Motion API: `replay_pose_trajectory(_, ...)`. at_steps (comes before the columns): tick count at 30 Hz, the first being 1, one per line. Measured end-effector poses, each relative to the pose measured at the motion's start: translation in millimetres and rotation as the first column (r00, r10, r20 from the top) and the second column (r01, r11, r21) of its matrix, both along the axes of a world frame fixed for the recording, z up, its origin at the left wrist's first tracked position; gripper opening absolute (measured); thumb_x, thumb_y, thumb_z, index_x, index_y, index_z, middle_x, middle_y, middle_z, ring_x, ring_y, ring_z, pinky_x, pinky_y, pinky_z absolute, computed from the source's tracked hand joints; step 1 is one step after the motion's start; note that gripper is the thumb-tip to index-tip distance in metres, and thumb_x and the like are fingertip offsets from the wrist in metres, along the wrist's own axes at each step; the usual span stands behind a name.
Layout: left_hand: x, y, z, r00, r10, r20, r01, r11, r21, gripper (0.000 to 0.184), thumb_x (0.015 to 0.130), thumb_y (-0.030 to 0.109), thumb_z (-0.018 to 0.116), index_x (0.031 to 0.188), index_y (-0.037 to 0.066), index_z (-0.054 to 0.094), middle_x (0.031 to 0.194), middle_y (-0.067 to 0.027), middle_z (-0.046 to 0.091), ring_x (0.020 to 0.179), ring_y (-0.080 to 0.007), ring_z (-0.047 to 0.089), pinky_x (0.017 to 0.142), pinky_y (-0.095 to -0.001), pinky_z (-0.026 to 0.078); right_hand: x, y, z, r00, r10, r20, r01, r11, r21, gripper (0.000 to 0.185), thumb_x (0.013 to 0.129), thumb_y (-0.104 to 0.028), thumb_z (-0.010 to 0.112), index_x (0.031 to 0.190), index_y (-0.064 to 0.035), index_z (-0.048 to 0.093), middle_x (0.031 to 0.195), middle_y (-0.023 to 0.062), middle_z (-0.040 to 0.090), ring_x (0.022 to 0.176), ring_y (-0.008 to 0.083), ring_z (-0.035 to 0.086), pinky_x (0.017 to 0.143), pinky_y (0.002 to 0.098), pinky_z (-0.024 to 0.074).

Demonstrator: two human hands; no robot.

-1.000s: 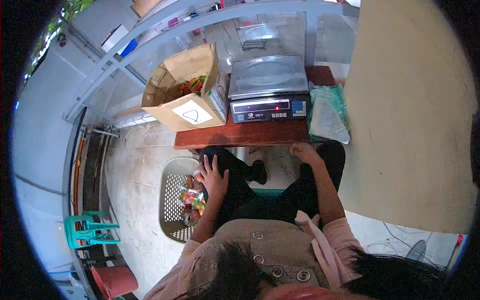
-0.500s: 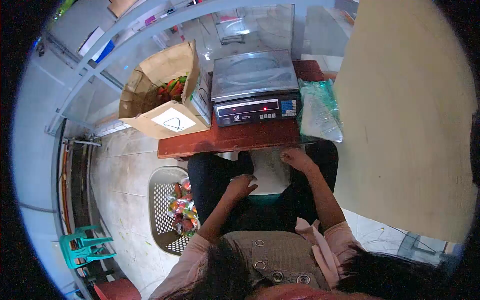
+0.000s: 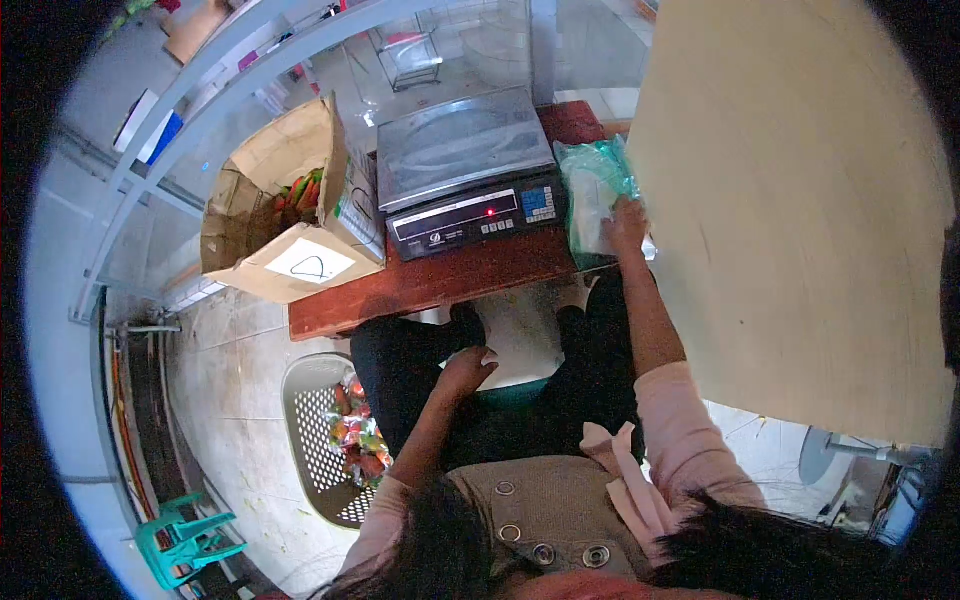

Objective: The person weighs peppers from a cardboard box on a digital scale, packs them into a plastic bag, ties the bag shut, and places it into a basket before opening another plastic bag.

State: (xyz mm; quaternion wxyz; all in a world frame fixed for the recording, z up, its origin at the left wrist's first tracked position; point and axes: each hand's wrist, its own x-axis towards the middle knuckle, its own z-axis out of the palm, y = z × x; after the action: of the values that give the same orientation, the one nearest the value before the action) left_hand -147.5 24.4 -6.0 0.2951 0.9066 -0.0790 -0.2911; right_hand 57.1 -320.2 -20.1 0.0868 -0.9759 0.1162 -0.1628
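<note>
My right hand (image 3: 627, 226) is at the stack of clear and green plastic bags (image 3: 590, 185) on the right of the red table. Its fingers are bent down against the plastic and seem closed on it; the fingertips are partly hidden. My left hand (image 3: 468, 371) hovers over my lap by the left thigh, its fingers loosely curled together with nothing visible in them. Left of the bags stands a digital scale (image 3: 455, 165) with a bare metal pan and a lit red digit.
A cardboard box (image 3: 290, 255) with red and green peppers (image 3: 299, 196) stands left on the red table (image 3: 480, 268). Below, a grey plastic basket (image 3: 312, 430) holds several bagged vegetables (image 3: 358, 435). A tall pale board (image 3: 780, 230) borders the right; a green stool (image 3: 190, 540) stands lower left.
My right hand has moved from above the right knee up and forward onto the plastic bags. The left hand stays over the lap, its fingers more curled. The view has shifted slightly.
</note>
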Motion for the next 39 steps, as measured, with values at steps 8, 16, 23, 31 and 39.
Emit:
replay_pose_trajectory(8,-4,1,-8,1.0,0.001,0.009,-0.001,1.0,0.001,0.034,0.084,0.03,0.058,0.109,0.007,0.06,0.113,-0.0165,0.059,0.105,-0.0342,0.056,0.089,-0.0411,0.044,16,-10,-20,0.99,0.032,0.135,-0.043,0.996,0.079,0.029,0.077,-0.019,0.06,0.102,-0.0076,0.053,0.094,0.0184,0.053,0.093,0.0372,0.051,0.076,0.0503,0.0417)
replay_pose_trajectory(16,-5,-2,3,0.999,0.032,0.024,-0.033,0.998,0.05,0.034,0.084,0.029,0.058,0.109,0.007,0.061,0.114,-0.0158,0.059,0.105,-0.0337,0.056,0.089,-0.0405,0.044,-10,7,12,0.946,0.164,0.28,-0.2,0.974,0.106,0.012,0.078,-0.016,0.056,0.079,-0.0035,0.057,0.076,0.0179,0.055,0.079,0.0367,0.055,0.068,0.0465,0.0435)
replay_pose_trajectory(23,-4,2,-8,0.992,-0.029,0.126,0.023,0.999,0.043,0.033,0.083,0.027,0.06,0.108,0.006,0.061,0.11,-0.0171,0.061,0.102,-0.0337,0.058,0.086,-0.041,0.046,-71,30,28,0.928,0.35,-0.132,-0.329,0.931,0.158,0.024,0.075,-0.02,0.061,0.096,-0.0075,0.058,0.089,0.0172,0.058,0.09,0.0353,0.056,0.074,0.0445,0.0458)
replay_pose_trajectory(31,-1,10,-23,0.998,-0.015,0.062,0.017,0.999,-0.031,0.033,0.082,0.026,0.061,0.109,0.007,0.061,0.112,-0.0158,0.06,0.102,-0.0333,0.058,0.085,-0.0412,0.046,-52,36,12,0.957,0.249,0.147,-0.243,0.968,-0.06,0.031,0.075,-0.008,0.056,0.106,-0.0033,0.053,0.107,0.0213,0.052,0.099,0.0354,0.053,0.08,0.0448,0.0454)
replay_pose_trajectory(39,-2,9,-24,0.999,0.041,-0.024,-0.042,0.999,-0.035,0.035,0.082,0.026,0.06,0.112,0.009,0.06,0.116,-0.0155,0.058,0.107,-0.033,0.055,0.09,-0.0404,0.044,-18,21,-13,0.98,0.174,0.092,-0.174,0.985,-0.013,0.037,0.074,-0.012,0.058,0.11,-0.001,0.052,0.111,0.0219,0.053,0.098,0.0354,0.054,0.083,0.0509,0.0418)
